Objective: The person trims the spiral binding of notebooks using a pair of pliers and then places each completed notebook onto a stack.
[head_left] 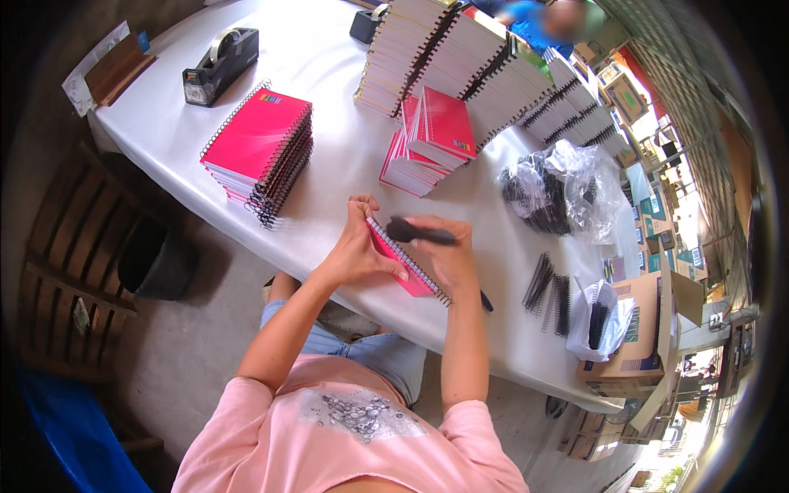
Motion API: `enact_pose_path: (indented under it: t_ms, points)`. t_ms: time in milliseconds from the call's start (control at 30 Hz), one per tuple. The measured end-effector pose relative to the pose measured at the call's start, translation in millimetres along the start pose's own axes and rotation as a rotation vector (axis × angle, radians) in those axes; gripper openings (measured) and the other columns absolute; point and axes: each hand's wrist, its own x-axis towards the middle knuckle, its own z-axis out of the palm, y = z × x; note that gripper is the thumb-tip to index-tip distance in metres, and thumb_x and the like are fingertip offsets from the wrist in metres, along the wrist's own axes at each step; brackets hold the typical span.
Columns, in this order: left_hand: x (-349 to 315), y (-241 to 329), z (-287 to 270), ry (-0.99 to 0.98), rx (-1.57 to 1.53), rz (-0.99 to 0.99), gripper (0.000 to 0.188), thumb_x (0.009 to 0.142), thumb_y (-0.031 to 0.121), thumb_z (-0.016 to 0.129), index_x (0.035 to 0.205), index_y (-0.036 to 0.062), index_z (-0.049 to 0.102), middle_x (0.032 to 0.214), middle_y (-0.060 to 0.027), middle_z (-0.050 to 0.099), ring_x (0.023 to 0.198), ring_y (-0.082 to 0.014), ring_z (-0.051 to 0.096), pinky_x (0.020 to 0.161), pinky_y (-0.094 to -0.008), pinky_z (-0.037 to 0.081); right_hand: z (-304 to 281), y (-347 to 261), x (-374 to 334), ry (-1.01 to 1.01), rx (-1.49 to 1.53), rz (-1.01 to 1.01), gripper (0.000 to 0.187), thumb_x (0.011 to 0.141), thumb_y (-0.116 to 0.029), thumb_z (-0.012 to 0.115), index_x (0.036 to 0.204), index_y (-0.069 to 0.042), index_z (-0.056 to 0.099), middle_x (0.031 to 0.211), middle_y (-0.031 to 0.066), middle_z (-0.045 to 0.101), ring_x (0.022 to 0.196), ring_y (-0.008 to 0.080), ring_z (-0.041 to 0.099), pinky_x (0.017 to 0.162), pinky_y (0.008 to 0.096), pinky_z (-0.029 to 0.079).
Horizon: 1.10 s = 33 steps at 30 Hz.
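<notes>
My left hand grips a pink notebook near the table's front edge, thumb on its cover. A spiral coil runs along the notebook's edge and sticks out past its lower end. My right hand is closed around a black tool with a rounded, brush-like head, held against or just above the coil; motion blurs it, so I cannot tell if they touch. Beyond my hands stands a stack of pink notebooks without visible coils. To the left is a pile of coil-bound pink notebooks.
A black tape dispenser sits at the far left. Tall bound stacks line the back. Rightward lie a plastic bag of black coils, loose coils and a cardboard box. A person in blue is at the far side.
</notes>
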Motion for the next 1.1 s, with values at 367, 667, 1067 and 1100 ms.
enact_pose_path:
  t_ms: [367, 667, 1067, 1100]
  points:
    - [-2, 16, -1, 0.242, -0.490, -0.070, 0.036, 0.080, -0.002, 0.066, 0.110, 0.0054, 0.047, 0.085, -0.0038, 0.058, 0.080, -0.0109, 0.057, 0.074, -0.0239, 0.046, -114, 26, -38, 0.384, -1.346, 0.108, 0.043, 0.079, -0.007, 0.060, 0.121, -0.011, 0.058, 0.117, 0.0130, 0.060, 0.107, 0.0287, 0.057, 0.095, 0.0424, 0.040]
    - [-11, 44, 1, 0.483, -0.187, 0.122, 0.074, 0.073, -0.009, 0.070, 0.135, 0.0040, 0.032, 0.087, -0.0110, 0.064, 0.082, -0.0158, 0.063, 0.076, -0.0271, 0.051, -31, 43, -129, 0.471, -1.468, 0.145, 0.045, 0.089, -0.024, 0.052, 0.133, -0.017, 0.045, 0.128, 0.0109, 0.048, 0.117, 0.0333, 0.042, 0.091, 0.0531, 0.035]
    - [-13, 49, -12, 0.564, 0.223, 0.473, 0.070, 0.064, -0.008, 0.073, 0.128, 0.0009, 0.045, 0.088, -0.0075, 0.070, 0.069, -0.0186, 0.066, 0.063, -0.0265, 0.045, 59, -47, -82, 0.272, -0.986, -0.296, 0.035, 0.083, -0.021, 0.064, 0.117, -0.021, 0.063, 0.111, 0.0100, 0.052, 0.104, 0.0278, 0.047, 0.095, 0.0435, 0.030]
    - [-14, 51, -14, 0.565, 0.223, 0.473, 0.070, 0.064, -0.008, 0.073, 0.128, 0.0009, 0.045, 0.088, -0.0075, 0.070, 0.069, -0.0186, 0.066, 0.063, -0.0265, 0.045, 59, -48, -81, 0.269, -1.004, -0.299, 0.034, 0.083, -0.021, 0.064, 0.117, -0.021, 0.063, 0.111, 0.0104, 0.052, 0.102, 0.0281, 0.049, 0.092, 0.0428, 0.033]
